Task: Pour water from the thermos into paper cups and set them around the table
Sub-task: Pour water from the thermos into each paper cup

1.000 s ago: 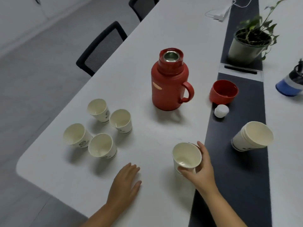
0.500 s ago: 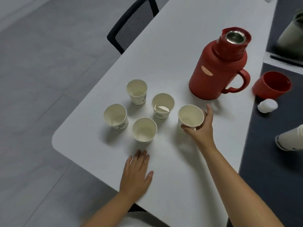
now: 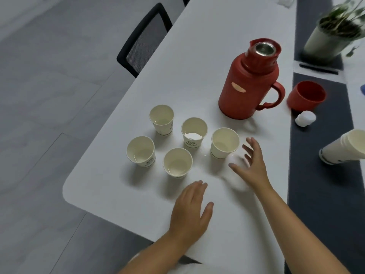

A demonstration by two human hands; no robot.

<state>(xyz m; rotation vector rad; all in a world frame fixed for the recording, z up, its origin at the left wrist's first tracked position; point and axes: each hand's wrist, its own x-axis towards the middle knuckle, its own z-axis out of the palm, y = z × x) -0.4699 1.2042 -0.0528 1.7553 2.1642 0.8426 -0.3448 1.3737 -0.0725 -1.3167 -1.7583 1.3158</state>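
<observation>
Five paper cups stand upright in a loose cluster to the left of and nearer to us than the thermos (image 3: 249, 82), our landmark here. Going left to right: the leftmost cup (image 3: 140, 151) and the far cup (image 3: 161, 120) both seem to hold a little water at the bottom; the near cup (image 3: 177, 162) shows the same thin glint; the middle cup (image 3: 194, 133) has something pale inside that we cannot identify; the fifth cup (image 3: 224, 142) sits closest to the thermos and looks dry.

Our left hand (image 3: 190, 210) lies flat on the table (image 3: 207, 46), well nearer us than the thermos, fingers straight and together, holding nothing. Our right hand (image 3: 251, 165) hovers just right of the fifth cup with fingers spread, clear of it and empty.

The thermos stands upright with its mouth uncovered. Its red cap (image 3: 306, 95) lies just right of its handle, and the white stopper (image 3: 305, 118) rests beside that. Farther right and nearer, a stack of spare cups (image 3: 343, 148) lies on its side.

We judge the task to be early: the cups are laid out and the thermos opened, but proper pouring and spreading the cups around the table remain.
</observation>
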